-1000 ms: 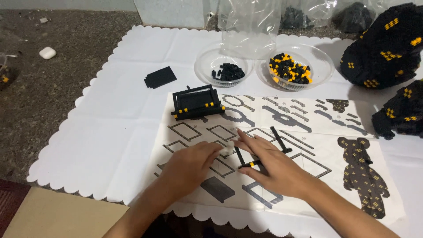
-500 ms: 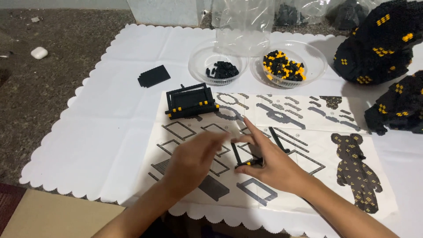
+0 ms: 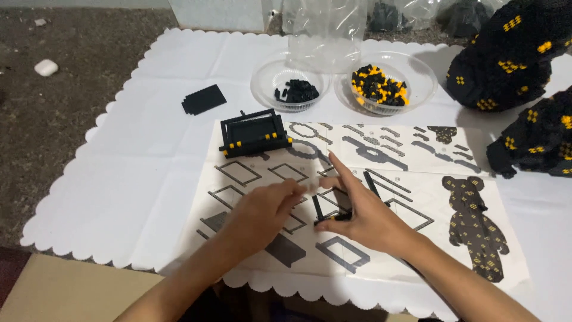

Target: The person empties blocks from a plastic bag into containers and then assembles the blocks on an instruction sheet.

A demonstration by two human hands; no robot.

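**Black brick frame pinched over the instruction sheet**

Black and slim, the small open frame of building bricks [image 3: 333, 209] sits in your right hand [image 3: 369, 220], fingers closed on its right side, index finger pointing up and away. It hovers just above the printed paper instruction sheet [image 3: 381, 179] on the white scalloped cloth [image 3: 119, 179] covering the worktop. Your left hand [image 3: 259, 209] comes in from the left, fingertips loosely curled right at the frame's left edge; whether it grips anything, I cannot tell. The frame's long sides run away from you, tiny yellow studs at its near end. Farther off stands the larger black-and-yellow brick frame [image 3: 253, 132], with two clear plastic bowls [image 3: 289, 77] of loose pieces beyond.
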